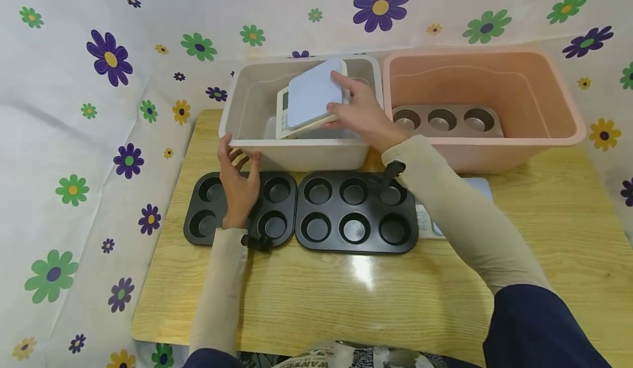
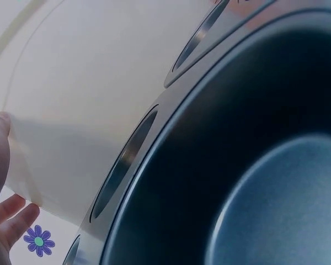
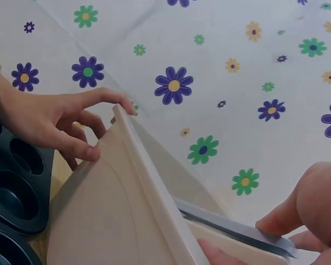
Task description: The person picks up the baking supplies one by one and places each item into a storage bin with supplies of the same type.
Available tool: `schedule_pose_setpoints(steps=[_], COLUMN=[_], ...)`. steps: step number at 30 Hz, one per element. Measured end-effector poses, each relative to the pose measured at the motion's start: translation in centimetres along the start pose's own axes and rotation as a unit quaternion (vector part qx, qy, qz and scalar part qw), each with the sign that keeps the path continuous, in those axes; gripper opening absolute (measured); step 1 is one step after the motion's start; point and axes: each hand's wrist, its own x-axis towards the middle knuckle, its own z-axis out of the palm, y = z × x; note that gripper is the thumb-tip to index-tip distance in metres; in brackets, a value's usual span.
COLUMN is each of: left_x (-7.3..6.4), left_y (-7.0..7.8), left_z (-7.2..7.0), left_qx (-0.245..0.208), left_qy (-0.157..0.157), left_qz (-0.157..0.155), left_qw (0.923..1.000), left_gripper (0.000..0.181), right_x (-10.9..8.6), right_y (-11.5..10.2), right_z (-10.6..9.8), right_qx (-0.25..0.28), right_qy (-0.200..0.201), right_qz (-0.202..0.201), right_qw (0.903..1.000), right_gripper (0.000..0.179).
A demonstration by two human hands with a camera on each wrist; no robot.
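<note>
My right hand (image 1: 363, 112) holds a flat kitchen scale (image 1: 314, 96) with a light blue platform and a pale base. The scale is tilted inside the white bin (image 1: 306, 156), its small dark display facing left. Thumb and fingers pinch its right side. At the bin's front left corner, my left hand (image 1: 239, 189) grips the rim; in the right wrist view its forefinger (image 3: 107, 96) lies over the edge and the thumb presses the outer wall.
Two dark muffin pans, a left one (image 1: 278, 207) and a right one (image 1: 336, 210), lie in front of the white bin. A pink bin (image 1: 484, 141) beside it holds a brownish muffin pan (image 1: 460, 122). Another blue-topped scale (image 1: 478, 184) is partly hidden under my right forearm.
</note>
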Motion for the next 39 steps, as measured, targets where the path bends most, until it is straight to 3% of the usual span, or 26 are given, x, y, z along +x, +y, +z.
schedule_pose_setpoints(steps=[6,13,19,24,27,33,39], left_x=[-0.2,-0.3,-0.5,-0.5,-0.5,-0.1,-0.1], left_y=[0.9,0.4,-0.1,0.3,0.4,-1.4,-2.9], left_z=[0.0,0.1,0.0,0.1,0.3,0.4,-0.1], left_qx=[0.0,-0.003,-0.002,-0.008,-0.012,-0.006,-0.01], left_qy=[-0.005,-0.004,-0.005,-0.002,-0.002,0.002,0.001], left_qz=[-0.005,-0.004,0.001,0.004,0.007,0.011,0.018], left_qw=[1.0,1.0,1.0,1.0,0.9999,0.9999,0.9998], left_gripper=[0.067,0.067,0.066,0.067,0.066,0.068,0.07], right_x=[0.8,1.5,1.8,1.7,1.2,-0.6,-2.7], right_y=[0.2,0.4,0.9,1.1,0.7,-1.1,-2.6], right_z=[1.0,1.3,1.5,1.3,0.8,-0.9,-2.2], right_qx=[-0.018,-0.021,-0.064,-0.089,-0.125,-0.243,-0.207], right_qy=[-0.018,-0.031,-0.023,-0.03,-0.015,0.037,0.035], right_qz=[0.047,0.094,0.114,0.106,0.094,0.007,-0.004], right_qw=[0.9986,0.9949,0.9912,0.9899,0.9876,0.9693,0.9777], right_gripper=[0.081,0.082,0.083,0.085,0.085,0.078,0.074])
